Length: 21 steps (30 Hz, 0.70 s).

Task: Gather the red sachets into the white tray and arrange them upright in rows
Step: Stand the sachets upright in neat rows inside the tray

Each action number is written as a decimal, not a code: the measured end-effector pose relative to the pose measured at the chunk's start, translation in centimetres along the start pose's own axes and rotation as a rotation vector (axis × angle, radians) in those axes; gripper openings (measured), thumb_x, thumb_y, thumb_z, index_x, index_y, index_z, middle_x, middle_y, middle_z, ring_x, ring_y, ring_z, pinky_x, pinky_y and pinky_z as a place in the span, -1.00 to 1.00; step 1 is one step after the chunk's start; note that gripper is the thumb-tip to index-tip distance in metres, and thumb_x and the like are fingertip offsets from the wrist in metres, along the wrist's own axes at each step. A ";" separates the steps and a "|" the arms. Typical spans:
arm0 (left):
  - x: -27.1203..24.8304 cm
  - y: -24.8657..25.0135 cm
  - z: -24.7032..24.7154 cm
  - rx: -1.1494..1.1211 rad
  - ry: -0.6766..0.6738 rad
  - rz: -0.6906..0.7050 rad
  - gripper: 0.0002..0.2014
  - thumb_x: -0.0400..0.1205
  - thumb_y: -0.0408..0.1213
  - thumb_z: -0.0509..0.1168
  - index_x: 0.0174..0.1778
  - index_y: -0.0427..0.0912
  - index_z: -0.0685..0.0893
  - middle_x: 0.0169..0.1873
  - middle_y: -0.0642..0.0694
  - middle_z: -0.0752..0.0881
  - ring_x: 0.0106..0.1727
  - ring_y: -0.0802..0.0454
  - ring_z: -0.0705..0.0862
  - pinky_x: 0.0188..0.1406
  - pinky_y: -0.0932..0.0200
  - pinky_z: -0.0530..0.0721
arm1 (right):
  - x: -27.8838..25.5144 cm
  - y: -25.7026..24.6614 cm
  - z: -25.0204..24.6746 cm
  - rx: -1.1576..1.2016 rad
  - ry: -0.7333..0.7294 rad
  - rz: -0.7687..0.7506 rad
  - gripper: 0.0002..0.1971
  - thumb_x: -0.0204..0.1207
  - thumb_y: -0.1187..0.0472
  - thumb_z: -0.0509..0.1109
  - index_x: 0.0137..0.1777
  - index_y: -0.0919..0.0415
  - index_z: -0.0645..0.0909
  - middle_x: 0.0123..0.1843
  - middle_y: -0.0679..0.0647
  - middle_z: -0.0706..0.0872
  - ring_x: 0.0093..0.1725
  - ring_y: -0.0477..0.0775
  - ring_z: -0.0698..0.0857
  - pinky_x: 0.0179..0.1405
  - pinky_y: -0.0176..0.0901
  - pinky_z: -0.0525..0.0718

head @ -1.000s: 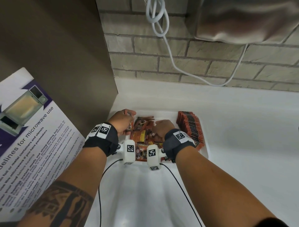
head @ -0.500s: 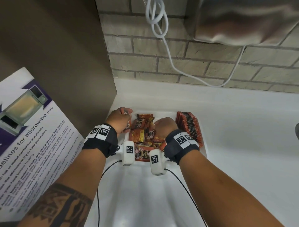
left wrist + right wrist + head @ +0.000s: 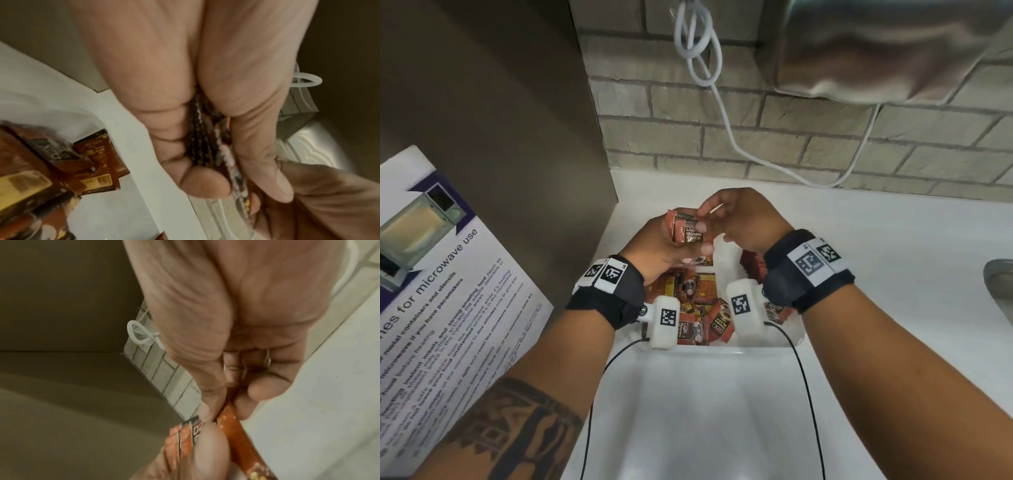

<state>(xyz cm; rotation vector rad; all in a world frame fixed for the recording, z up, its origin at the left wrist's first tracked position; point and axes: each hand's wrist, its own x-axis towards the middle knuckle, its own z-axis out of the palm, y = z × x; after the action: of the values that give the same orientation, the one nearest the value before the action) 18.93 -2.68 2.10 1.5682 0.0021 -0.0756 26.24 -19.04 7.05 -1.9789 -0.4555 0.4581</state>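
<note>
My left hand (image 3: 681,236) is raised above the white tray (image 3: 722,348) and grips a small stack of red sachets (image 3: 686,229). In the left wrist view the stack (image 3: 205,139) shows edge-on between thumb and fingers. My right hand (image 3: 710,217) meets it from the right, thumb and forefinger pinching one sachet (image 3: 230,421) against the stack (image 3: 185,439). Several loose sachets (image 3: 697,305) lie jumbled in the tray (image 3: 131,129). A row of upright sachets (image 3: 754,264) stands on the tray's right side, mostly hidden by my right wrist.
A printed microwave-use poster (image 3: 438,291) leans at the left beside a brown cabinet side (image 3: 500,120). A white cable (image 3: 709,68) hangs down the brick wall below a metal appliance (image 3: 893,51). A grey object (image 3: 1000,287) sits at the counter's right edge.
Both hands have lifted out of the tray and come together above it. The left now holds up a stack, and the right pinches a sachet against it.
</note>
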 end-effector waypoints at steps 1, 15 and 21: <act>0.2 0.1 0.2 0.020 -0.011 -0.015 -0.56 0.41 -0.35 0.65 0.18 -0.10 0.72 -0.05 -0.12 0.80 -0.06 -0.15 0.76 -0.09 -0.03 0.73 | -0.2 0.0 -0.5 -0.002 0.002 -0.004 -0.86 0.44 0.31 0.63 -0.05 0.19 0.76 -0.18 0.18 0.83 -0.25 -0.01 0.72 -0.40 -0.38 0.56; 2.5 -1.1 1.6 0.339 0.113 -0.325 -0.78 0.57 -0.25 0.49 0.09 -0.23 0.76 -0.24 -0.28 0.80 -0.27 -0.19 0.68 -0.24 -0.06 0.72 | 0.6 1.4 -4.5 -0.495 0.152 -0.023 -0.91 0.52 0.27 0.50 -0.08 0.11 0.83 -0.21 -0.12 0.77 -0.24 -0.25 0.62 -0.32 -0.52 0.41; 2.4 -1.4 3.6 0.463 -0.123 -0.666 -0.72 0.69 -0.19 0.34 0.16 -0.35 0.69 -0.23 -0.23 0.73 -0.29 -0.13 0.64 -0.41 0.17 0.57 | 2.9 3.9 -3.6 -0.726 0.068 0.101 -0.88 0.54 0.16 0.50 0.00 0.06 0.85 -0.04 -0.11 0.76 0.10 -0.01 0.71 -0.02 -0.27 0.63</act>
<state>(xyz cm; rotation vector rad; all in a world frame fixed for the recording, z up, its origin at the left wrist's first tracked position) 21.08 -6.42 0.59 1.9637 0.4380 -0.7388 30.96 -21.96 4.67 -2.7172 -0.5272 0.3046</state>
